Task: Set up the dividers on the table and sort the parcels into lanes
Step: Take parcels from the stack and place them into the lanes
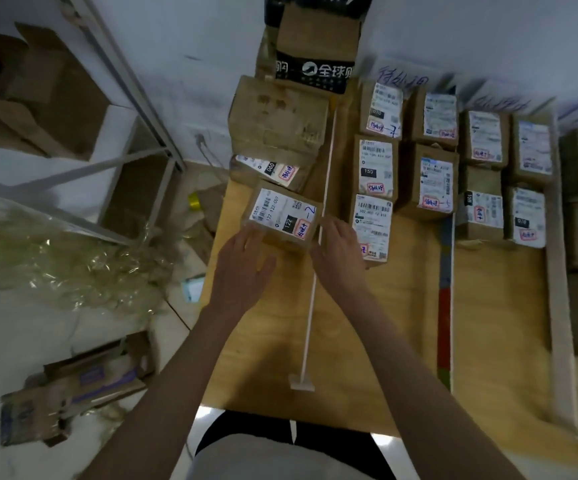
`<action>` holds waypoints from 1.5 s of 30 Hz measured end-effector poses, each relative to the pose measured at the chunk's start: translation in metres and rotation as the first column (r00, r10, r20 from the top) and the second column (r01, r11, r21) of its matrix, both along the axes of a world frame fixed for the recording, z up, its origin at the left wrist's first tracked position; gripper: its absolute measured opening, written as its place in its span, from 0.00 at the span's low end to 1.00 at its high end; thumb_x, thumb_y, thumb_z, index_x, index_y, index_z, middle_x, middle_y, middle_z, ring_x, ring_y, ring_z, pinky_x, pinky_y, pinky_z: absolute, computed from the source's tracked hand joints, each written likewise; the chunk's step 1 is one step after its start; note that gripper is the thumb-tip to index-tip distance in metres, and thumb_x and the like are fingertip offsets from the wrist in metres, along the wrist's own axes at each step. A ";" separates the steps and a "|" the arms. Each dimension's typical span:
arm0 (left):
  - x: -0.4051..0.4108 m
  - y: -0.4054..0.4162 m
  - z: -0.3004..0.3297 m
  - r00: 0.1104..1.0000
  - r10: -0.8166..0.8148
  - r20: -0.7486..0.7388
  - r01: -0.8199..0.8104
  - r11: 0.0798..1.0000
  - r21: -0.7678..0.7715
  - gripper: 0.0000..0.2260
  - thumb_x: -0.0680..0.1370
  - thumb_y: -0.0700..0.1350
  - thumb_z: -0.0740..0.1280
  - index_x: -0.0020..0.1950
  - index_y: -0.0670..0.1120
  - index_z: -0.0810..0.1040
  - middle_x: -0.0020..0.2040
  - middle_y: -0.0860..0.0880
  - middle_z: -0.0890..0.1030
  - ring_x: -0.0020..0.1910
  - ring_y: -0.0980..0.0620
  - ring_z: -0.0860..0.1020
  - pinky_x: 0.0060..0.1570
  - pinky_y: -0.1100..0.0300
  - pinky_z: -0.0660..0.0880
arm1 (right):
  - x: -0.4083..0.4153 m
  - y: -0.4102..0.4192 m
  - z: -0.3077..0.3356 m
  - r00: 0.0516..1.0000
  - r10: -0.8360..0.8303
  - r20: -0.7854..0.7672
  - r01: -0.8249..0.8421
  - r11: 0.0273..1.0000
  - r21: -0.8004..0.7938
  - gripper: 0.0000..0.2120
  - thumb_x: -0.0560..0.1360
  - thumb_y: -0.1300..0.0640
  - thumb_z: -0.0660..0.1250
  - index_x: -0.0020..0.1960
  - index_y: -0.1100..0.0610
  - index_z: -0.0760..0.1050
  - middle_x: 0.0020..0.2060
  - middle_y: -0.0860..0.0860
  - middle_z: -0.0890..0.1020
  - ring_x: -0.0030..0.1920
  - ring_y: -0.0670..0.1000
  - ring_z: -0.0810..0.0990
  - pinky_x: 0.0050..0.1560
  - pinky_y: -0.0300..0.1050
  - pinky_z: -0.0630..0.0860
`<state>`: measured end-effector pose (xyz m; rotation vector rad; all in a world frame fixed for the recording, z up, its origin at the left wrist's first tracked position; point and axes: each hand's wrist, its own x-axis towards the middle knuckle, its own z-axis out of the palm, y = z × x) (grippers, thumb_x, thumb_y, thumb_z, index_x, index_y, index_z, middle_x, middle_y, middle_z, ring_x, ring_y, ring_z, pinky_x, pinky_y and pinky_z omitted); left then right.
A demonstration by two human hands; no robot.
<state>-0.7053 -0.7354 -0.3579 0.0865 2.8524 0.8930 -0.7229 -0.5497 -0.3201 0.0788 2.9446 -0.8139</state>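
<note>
Reaching forward over the surface, both hands flank a small labelled parcel in the lane along the left edge, just left of the thin white divider. Left hand lies at the parcel's near left corner, fingers straight and spread; right hand rests over the divider, fingers relaxed, gripping nothing. Bare wood stretches toward the near edge. More parcels fill the far lanes, with a coloured divider further right.

Parcel sorting room or small warehouse: wooden bench covered in labelled cardboard parcels split into lanes by divider strips, metal shelving with empty cartons, packing scrap on the floor.
</note>
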 end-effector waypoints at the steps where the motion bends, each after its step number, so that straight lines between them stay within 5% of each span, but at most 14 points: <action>1: -0.002 0.001 -0.001 1.000 -0.023 -0.008 0.023 1.000 -0.008 0.25 0.77 0.55 0.58 0.71 0.44 0.72 0.70 0.43 0.72 0.67 0.42 0.72 0.64 0.44 0.71 | -0.010 -0.004 -0.004 0.999 0.020 0.025 -0.021 0.999 0.025 0.20 0.79 0.59 0.63 0.71 0.60 0.71 0.67 0.56 0.74 0.69 0.57 0.69 0.71 0.54 0.67; 5: -0.004 -0.003 -0.011 0.998 -0.061 -0.002 0.061 0.998 -0.029 0.23 0.78 0.53 0.58 0.70 0.46 0.73 0.73 0.45 0.70 0.72 0.45 0.68 0.69 0.47 0.67 | -0.035 -0.018 -0.024 0.970 0.103 0.220 -0.130 0.985 0.112 0.27 0.78 0.59 0.62 0.76 0.59 0.63 0.76 0.56 0.64 0.77 0.59 0.58 0.75 0.60 0.60; 14: -0.010 -0.038 -0.020 0.991 0.087 0.100 -0.101 0.985 0.141 0.21 0.82 0.55 0.61 0.71 0.46 0.73 0.77 0.49 0.64 0.76 0.50 0.62 0.70 0.52 0.63 | 0.000 -0.053 -0.023 0.965 0.034 0.259 -0.095 0.969 0.226 0.25 0.78 0.55 0.63 0.74 0.56 0.65 0.63 0.56 0.70 0.63 0.58 0.70 0.63 0.52 0.69; 18: -0.025 -0.039 -0.018 0.904 0.234 0.357 -0.333 0.910 0.246 0.28 0.79 0.60 0.63 0.74 0.46 0.68 0.70 0.46 0.74 0.67 0.47 0.74 0.65 0.46 0.71 | 0.017 -0.066 -0.025 0.968 -0.006 0.249 -0.029 0.990 0.135 0.20 0.76 0.61 0.64 0.67 0.60 0.71 0.61 0.57 0.69 0.59 0.59 0.72 0.57 0.51 0.72; 21: -0.041 -0.039 -0.021 0.847 0.227 0.481 -0.359 0.912 0.201 0.38 0.72 0.70 0.60 0.74 0.47 0.69 0.65 0.48 0.78 0.62 0.47 0.77 0.61 0.46 0.75 | 0.023 -0.070 -0.026 0.967 -0.039 0.252 0.031 0.999 0.035 0.17 0.76 0.63 0.64 0.65 0.60 0.72 0.62 0.56 0.67 0.61 0.58 0.71 0.56 0.54 0.76; 25: -0.052 -0.034 -0.028 0.809 0.153 0.568 -0.337 0.912 0.234 0.24 0.75 0.65 0.66 0.61 0.49 0.80 0.55 0.51 0.84 0.53 0.52 0.81 0.50 0.56 0.77 | 0.027 -0.067 -0.026 0.970 -0.043 0.239 0.055 0.998 -0.042 0.18 0.78 0.64 0.63 0.67 0.58 0.72 0.64 0.54 0.66 0.63 0.55 0.71 0.56 0.49 0.76; 28: -0.055 -0.033 -0.028 0.798 0.149 0.584 -0.352 0.901 0.252 0.20 0.76 0.62 0.68 0.57 0.49 0.82 0.53 0.51 0.85 0.50 0.52 0.82 0.53 0.53 0.78 | 0.026 -0.061 -0.025 0.967 -0.050 0.251 0.072 0.994 -0.079 0.18 0.79 0.64 0.63 0.68 0.57 0.71 0.65 0.53 0.67 0.62 0.53 0.73 0.57 0.49 0.78; 33: -0.057 -0.030 -0.023 0.825 0.140 0.548 -0.308 0.924 0.228 0.20 0.78 0.60 0.67 0.58 0.44 0.81 0.53 0.48 0.84 0.48 0.51 0.81 0.40 0.60 0.75 | 0.025 -0.059 -0.024 0.968 -0.064 0.244 0.098 0.986 -0.133 0.19 0.78 0.65 0.63 0.68 0.59 0.70 0.63 0.53 0.70 0.58 0.55 0.75 0.55 0.52 0.78; 38: -0.053 -0.035 -0.014 0.812 0.173 0.558 -0.341 0.916 0.211 0.21 0.77 0.62 0.66 0.55 0.46 0.83 0.48 0.48 0.85 0.46 0.49 0.83 0.50 0.46 0.81 | 0.029 -0.057 -0.018 0.981 -0.067 0.180 0.098 0.981 -0.169 0.17 0.77 0.65 0.64 0.66 0.58 0.71 0.62 0.54 0.72 0.59 0.56 0.75 0.56 0.54 0.77; 45: -0.045 -0.043 0.012 0.856 0.174 0.487 -0.323 0.915 0.242 0.17 0.78 0.59 0.67 0.54 0.47 0.83 0.44 0.49 0.85 0.42 0.52 0.83 0.47 0.50 0.81 | 0.031 -0.041 0.005 0.984 -0.093 0.151 0.110 0.988 -0.109 0.20 0.78 0.63 0.62 0.70 0.58 0.69 0.64 0.56 0.72 0.65 0.58 0.70 0.64 0.52 0.70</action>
